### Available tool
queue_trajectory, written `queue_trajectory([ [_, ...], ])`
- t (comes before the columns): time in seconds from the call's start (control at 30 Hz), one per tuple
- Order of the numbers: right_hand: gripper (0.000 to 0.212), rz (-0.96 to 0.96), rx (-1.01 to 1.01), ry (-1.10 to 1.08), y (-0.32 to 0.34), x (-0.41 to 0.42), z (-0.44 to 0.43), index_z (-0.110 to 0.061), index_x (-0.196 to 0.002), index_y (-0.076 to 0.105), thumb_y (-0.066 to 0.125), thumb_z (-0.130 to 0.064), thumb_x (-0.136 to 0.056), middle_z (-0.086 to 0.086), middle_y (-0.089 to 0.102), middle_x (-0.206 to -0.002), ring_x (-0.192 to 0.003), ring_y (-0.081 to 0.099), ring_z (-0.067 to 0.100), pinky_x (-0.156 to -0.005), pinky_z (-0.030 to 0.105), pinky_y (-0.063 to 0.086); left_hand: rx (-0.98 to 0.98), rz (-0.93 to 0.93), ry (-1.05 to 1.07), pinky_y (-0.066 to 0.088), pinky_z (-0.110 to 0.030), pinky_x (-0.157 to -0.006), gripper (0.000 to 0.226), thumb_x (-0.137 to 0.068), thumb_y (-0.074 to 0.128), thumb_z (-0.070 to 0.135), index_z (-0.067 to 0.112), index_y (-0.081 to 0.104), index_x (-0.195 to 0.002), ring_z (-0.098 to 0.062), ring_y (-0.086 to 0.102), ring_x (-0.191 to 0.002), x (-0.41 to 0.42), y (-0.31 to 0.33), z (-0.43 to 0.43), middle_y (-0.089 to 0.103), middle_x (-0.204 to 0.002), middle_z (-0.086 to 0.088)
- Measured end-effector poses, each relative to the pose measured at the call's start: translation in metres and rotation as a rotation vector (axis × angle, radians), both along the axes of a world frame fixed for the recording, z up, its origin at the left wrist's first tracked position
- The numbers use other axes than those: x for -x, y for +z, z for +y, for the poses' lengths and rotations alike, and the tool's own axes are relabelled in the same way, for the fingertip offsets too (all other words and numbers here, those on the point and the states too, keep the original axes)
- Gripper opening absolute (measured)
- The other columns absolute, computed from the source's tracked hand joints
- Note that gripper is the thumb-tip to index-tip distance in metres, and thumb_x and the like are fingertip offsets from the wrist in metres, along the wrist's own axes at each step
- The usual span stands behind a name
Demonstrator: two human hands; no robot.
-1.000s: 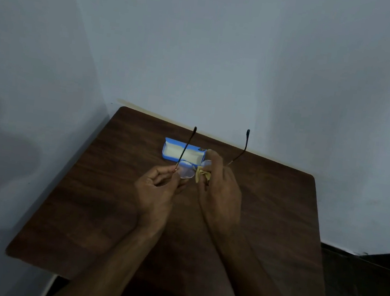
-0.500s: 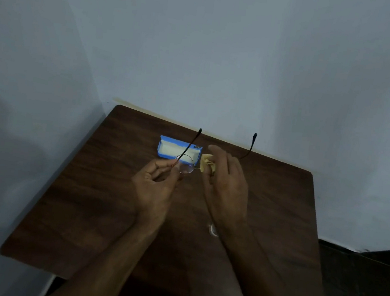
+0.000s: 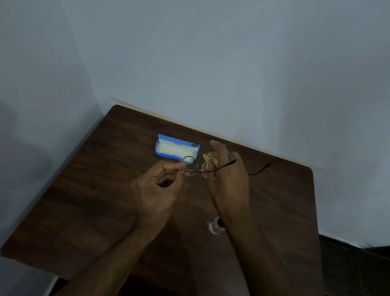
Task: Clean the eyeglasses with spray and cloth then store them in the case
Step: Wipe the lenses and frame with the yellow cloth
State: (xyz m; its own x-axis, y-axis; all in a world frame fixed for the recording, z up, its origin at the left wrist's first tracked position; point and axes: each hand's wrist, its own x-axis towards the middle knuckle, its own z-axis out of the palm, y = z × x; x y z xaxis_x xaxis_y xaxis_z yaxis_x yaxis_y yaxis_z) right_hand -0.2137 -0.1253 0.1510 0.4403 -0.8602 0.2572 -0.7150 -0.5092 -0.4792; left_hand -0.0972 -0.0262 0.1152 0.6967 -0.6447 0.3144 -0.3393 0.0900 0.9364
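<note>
Eyeglasses [image 3: 195,170]: held above the worktop [image 3: 99,200], lenses between the two hands, probably to steady one lens for wiping. Left hand [image 3: 159,192]: fingers [image 3: 181,172] pinched narrow on the frame's left end. Right hand [image 3: 230,184]: fingers pressing a yellow cloth [image 3: 209,162] to the other lens (index raised). Case [image 3: 176,150]: blue, open, just behind, ready for storing. Spray bottle [image 3: 215,226]: standing near the right wrist.

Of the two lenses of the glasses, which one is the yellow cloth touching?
The lens next to the right hand, which holds the cloth on it. The other lens, near the left hand, is bare.
</note>
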Motion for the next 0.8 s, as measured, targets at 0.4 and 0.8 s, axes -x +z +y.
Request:
queue_trajectory([
  [0.4,0.047,0.038,-0.051,-0.054,-0.017,-0.003,0.034,-0.008,-0.145,0.054,0.062,-0.015,-0.098,0.014,0.065,-0.133,-0.116,0.063,0.033,-0.09,0.04,0.051,-0.019,0.305,0.066,0.065,-0.035,-0.082,0.016,-0.085,0.085,0.003,0.007,0.08,-0.101,-0.019,0.081,-0.089,0.0,-0.014,-0.007,0.083,-0.094,-0.002],
  [0.8,0.041,-0.164,0.032,-0.043,-0.008,-0.01,0.049,-0.012,-0.134,0.065,0.073,-0.016,-0.093,0.01,0.072,-0.121,-0.11,0.068,0.029,-0.087,0.039,0.058,-0.077,0.451,0.056,0.066,-0.029,-0.08,0.022,-0.087,0.086,0.011,0.009,0.079,-0.107,-0.011,0.081,-0.09,-0.003,-0.02,-0.009,0.084,-0.095,0.004],
])
